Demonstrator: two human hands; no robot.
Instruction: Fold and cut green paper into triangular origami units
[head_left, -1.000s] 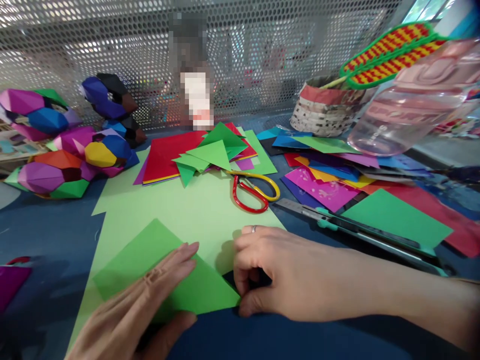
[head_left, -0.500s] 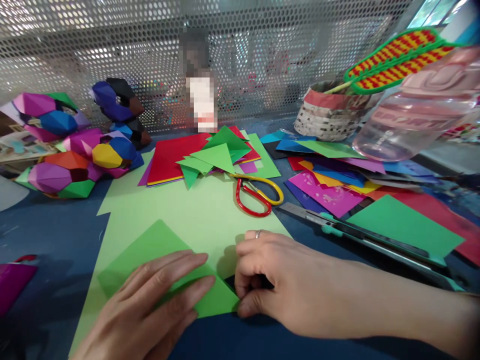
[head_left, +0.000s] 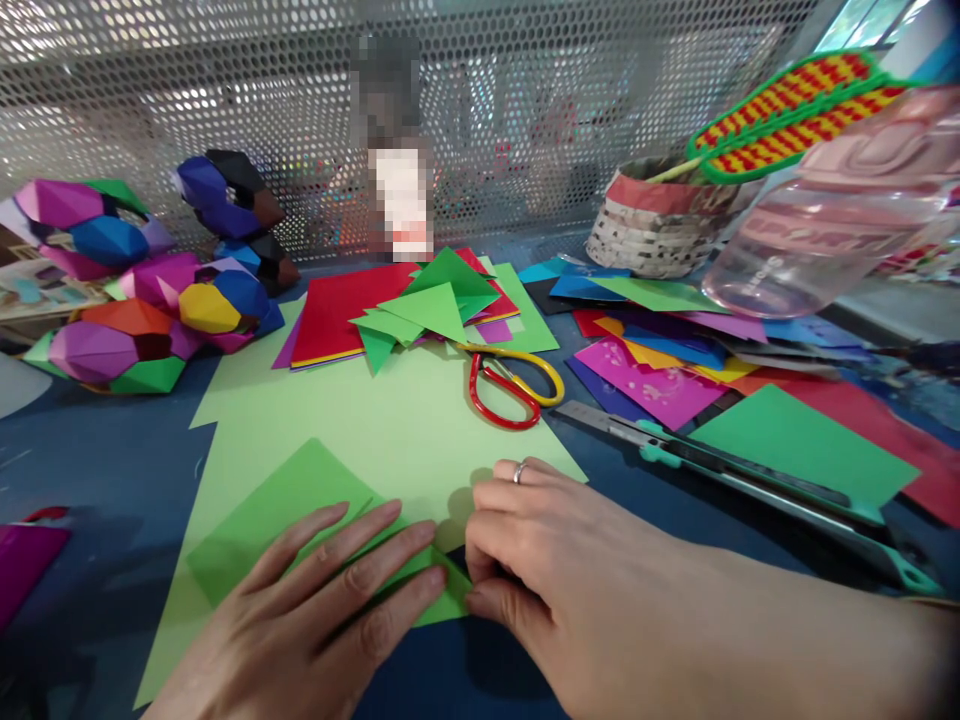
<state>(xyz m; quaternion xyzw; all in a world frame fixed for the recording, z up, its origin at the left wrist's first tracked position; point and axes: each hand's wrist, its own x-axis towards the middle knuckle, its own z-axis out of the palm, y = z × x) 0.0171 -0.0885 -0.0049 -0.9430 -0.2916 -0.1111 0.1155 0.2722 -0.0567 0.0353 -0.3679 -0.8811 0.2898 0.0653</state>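
A bright green square of paper [head_left: 300, 490] lies at an angle on a larger pale green sheet [head_left: 360, 420]. My left hand [head_left: 322, 600] presses flat on the green square, its fingers spread and stretched out. At the paper's right corner, my right hand [head_left: 540, 560] is curled, with thumb and forefinger pinching that corner. Beyond my hands, scissors [head_left: 510, 390] with one red and one yellow handle rest on the pale sheet, their blades hidden under cut green paper triangles [head_left: 431, 310].
A utility knife [head_left: 735, 485], blade out, lies right of my right hand. Coloured paper sheets [head_left: 652, 385] are heaped behind it. A pink water bottle [head_left: 802, 240] and a woven basket [head_left: 652, 225] stand at the back right. Folded paper shapes [head_left: 112, 345] sit at the left.
My left hand has slid slightly right along the green paper, its fingers spreading wider. My right hand keeps its pinch at the corner. The view has shifted a little.
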